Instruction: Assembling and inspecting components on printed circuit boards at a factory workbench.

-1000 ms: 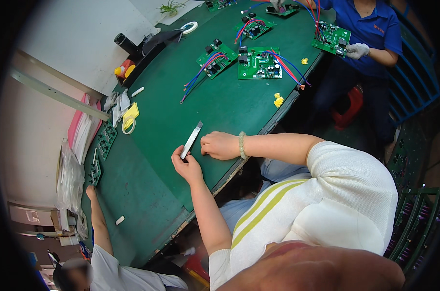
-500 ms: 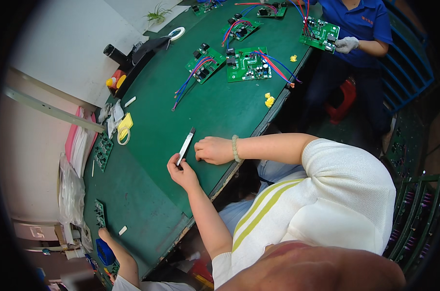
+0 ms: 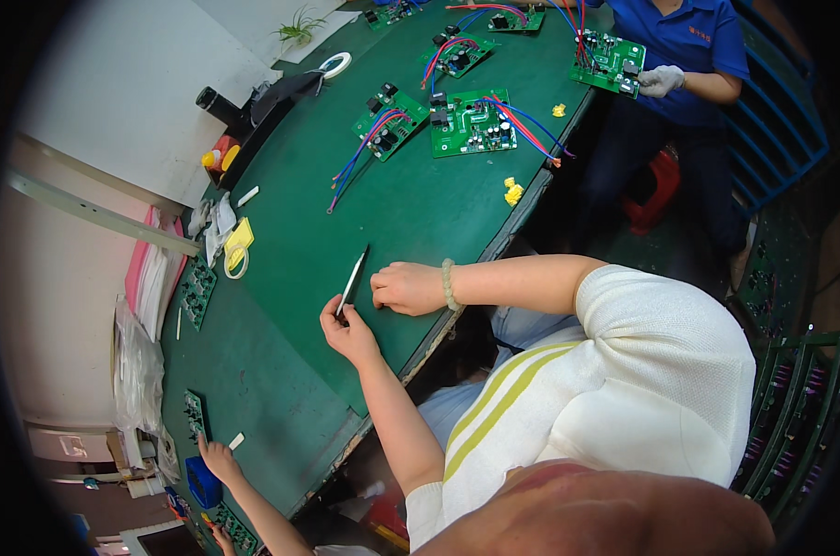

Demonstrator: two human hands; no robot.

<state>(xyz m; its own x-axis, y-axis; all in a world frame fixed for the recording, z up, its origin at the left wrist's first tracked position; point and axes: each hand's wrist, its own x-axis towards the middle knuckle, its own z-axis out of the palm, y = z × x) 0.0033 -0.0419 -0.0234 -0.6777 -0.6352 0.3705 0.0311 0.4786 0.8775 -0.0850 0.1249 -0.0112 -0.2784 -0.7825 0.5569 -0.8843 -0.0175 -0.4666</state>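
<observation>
My left hand pinches the lower end of a slim, flat white tool with a dark tip. The tool points away from me over the green table mat, its narrow edge showing. What kind of tool it is, I cannot make out. Just to the right, my right hand rests on the mat with its fingers curled in. Nothing shows in those fingers, and the two hands do not touch.
Green circuit boards with red and blue wires lie farther up the table. A gloved co-worker holds another board at upper right. Another person's hand touches a board at lower left. Tape rolls and yellow scraps lie around.
The white tool has turned in my left hand from its broad face to its narrow edge. At lower left, the other person's hand and arm have shifted to the right. My right hand stays put.
</observation>
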